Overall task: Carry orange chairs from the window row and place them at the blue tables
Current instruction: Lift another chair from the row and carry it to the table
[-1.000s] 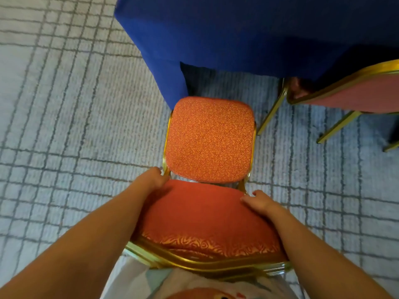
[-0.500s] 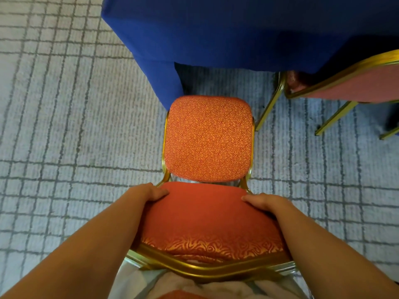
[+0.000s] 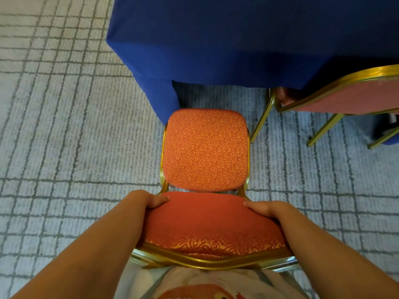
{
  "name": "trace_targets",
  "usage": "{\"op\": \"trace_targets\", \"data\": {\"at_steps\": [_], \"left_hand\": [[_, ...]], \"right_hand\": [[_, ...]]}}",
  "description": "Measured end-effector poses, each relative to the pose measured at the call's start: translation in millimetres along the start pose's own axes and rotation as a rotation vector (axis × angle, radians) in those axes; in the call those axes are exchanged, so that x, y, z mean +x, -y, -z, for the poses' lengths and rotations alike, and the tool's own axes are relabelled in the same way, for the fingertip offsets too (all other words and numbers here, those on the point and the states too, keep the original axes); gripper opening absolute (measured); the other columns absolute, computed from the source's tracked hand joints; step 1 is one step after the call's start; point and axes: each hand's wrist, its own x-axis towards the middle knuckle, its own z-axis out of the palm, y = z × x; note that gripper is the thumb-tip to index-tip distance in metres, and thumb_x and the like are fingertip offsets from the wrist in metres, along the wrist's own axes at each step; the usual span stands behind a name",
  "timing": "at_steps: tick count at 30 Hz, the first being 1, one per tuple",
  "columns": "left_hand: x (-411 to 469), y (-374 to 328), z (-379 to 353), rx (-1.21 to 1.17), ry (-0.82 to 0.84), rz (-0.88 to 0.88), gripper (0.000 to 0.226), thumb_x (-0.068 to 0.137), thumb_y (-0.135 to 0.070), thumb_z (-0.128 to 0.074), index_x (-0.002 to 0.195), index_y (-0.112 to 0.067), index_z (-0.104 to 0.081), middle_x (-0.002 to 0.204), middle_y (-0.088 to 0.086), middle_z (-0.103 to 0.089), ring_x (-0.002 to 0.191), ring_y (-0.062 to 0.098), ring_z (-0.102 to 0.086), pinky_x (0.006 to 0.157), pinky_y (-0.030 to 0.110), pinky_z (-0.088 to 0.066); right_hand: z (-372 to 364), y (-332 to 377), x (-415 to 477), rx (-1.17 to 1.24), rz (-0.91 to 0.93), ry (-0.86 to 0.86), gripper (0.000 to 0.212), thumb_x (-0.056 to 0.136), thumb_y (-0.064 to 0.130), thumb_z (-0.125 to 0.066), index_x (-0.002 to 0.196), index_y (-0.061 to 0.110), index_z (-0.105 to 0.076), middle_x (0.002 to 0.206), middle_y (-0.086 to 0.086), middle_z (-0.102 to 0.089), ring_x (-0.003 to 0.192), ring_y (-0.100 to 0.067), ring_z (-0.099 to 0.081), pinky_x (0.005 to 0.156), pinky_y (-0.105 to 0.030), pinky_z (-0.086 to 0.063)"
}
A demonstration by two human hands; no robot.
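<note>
Head view, looking straight down; one chair in hand at a table.

Item 1: orange chair (image 3: 205,147), gold frame and patterned seat. It stands directly in front of the person, its seat front just at the hanging cloth at the corner of the blue table (image 3: 237,39). Its legs are hidden under the seat, so I cannot tell whether it rests on the carpet (image 3: 64,126).

Item 2: left hand (image 3: 149,199), fingers curled over the left shoulder of the backrest (image 3: 211,223), gripping it.

Item 3: right hand (image 3: 263,208), wrapped likewise round the right shoulder of the backrest.

Item 4: second chair (image 3: 345,98), same kind, already drawn up at the table to the right and partly under the cloth.

Progress, as judged: at least one chair is placed and this one has arrived at the table. Left to do is to square it, let go, and fetch any others. The window row is out of sight, so the number remaining is unknown.
</note>
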Motion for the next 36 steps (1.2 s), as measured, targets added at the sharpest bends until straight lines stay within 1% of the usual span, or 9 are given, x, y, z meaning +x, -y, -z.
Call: {"op": "trace_targets", "data": {"at_steps": [5,11,15,19,23,26,29,32,36], "left_hand": [[-14,-1,16,0.009,-0.036,-0.014,0.096,0.084,-0.078,-0.03,0.148,-0.006,-0.031,0.148,0.014,-0.041,0.134,0.031,-0.042,0.112,0.044,-0.03],[-38,-16,46,-0.029,-0.022,-0.057,0.093,0.087,-0.075,-0.031,0.146,-0.003,-0.034,0.146,0.015,-0.043,0.133,0.031,-0.043,0.112,0.043,-0.031],[-49,-34,77,-0.03,-0.047,-0.092,0.09,0.089,-0.073,-0.031,0.145,-0.002,-0.036,0.145,0.014,-0.044,0.132,0.03,-0.044,0.112,0.042,-0.031],[-46,-56,112,-0.056,-0.081,-0.134,0.094,0.085,-0.075,-0.036,0.144,-0.001,-0.038,0.144,0.014,-0.046,0.132,0.03,-0.045,0.112,0.044,-0.032],[-40,-84,151,-0.095,-0.119,-0.169,0.095,0.082,-0.077,-0.039,0.143,-0.003,-0.041,0.142,0.013,-0.049,0.129,0.03,-0.048,0.111,0.045,-0.033],[-45,-111,185,-0.12,-0.135,-0.169,0.098,0.081,-0.077,-0.042,0.145,-0.003,-0.037,0.145,0.013,-0.046,0.132,0.031,-0.045,0.112,0.046,-0.032],[-51,-140,219,-0.152,-0.176,-0.157,0.1,0.08,-0.077,-0.043,0.147,-0.004,-0.032,0.148,0.013,-0.042,0.135,0.032,-0.041,0.112,0.046,-0.031],[-60,-164,243,-0.149,-0.249,-0.18,0.089,0.088,-0.07,-0.04,0.15,-0.008,-0.027,0.153,0.011,-0.033,0.139,0.03,-0.036,0.112,0.044,-0.03],[-70,-189,278,-0.103,-0.27,-0.166,0.081,0.094,-0.062,-0.035,0.152,-0.007,-0.018,0.157,0.011,-0.023,0.143,0.029,-0.027,0.114,0.039,-0.026]], "right_hand": [[14,7,-22,-0.018,0.001,-0.003,0.063,0.1,0.058,-0.029,0.145,0.016,-0.043,0.138,-0.016,-0.054,0.121,-0.031,-0.057,0.101,-0.038,-0.043],[40,14,-34,0.037,-0.019,-0.034,0.068,0.096,0.064,-0.033,0.141,0.015,-0.048,0.136,-0.015,-0.056,0.114,-0.029,-0.059,0.106,-0.04,-0.042],[62,25,-40,0.069,0.007,-0.059,0.069,0.095,0.065,-0.033,0.139,0.015,-0.052,0.134,-0.016,-0.058,0.118,-0.032,-0.059,0.108,-0.044,-0.041],[93,40,-40,0.075,0.035,-0.114,0.071,0.094,0.068,-0.033,0.139,0.016,-0.051,0.132,-0.015,-0.059,0.114,-0.031,-0.061,0.108,-0.045,-0.042],[134,64,-41,0.081,0.084,-0.151,0.064,0.097,0.063,-0.03,0.137,0.017,-0.051,0.131,-0.015,-0.059,0.109,-0.029,-0.061,0.105,-0.04,-0.043],[173,85,-45,0.072,0.104,-0.163,0.063,0.099,0.06,-0.03,0.139,0.016,-0.05,0.131,-0.015,-0.059,0.111,-0.029,-0.061,0.104,-0.04,-0.044],[219,109,-47,0.067,0.134,-0.186,0.062,0.099,0.059,-0.03,0.14,0.016,-0.047,0.133,-0.016,-0.057,0.107,-0.029,-0.06,0.104,-0.04,-0.043],[255,127,-42,0.047,0.134,-0.21,0.068,0.097,0.061,-0.032,0.145,0.014,-0.044,0.136,-0.016,-0.056,0.113,-0.029,-0.06,0.108,-0.043,-0.041],[292,151,-41,0.044,0.122,-0.184,0.066,0.098,0.059,-0.033,0.144,0.014,-0.045,0.135,-0.016,-0.056,0.118,-0.031,-0.059,0.108,-0.044,-0.041]]}}
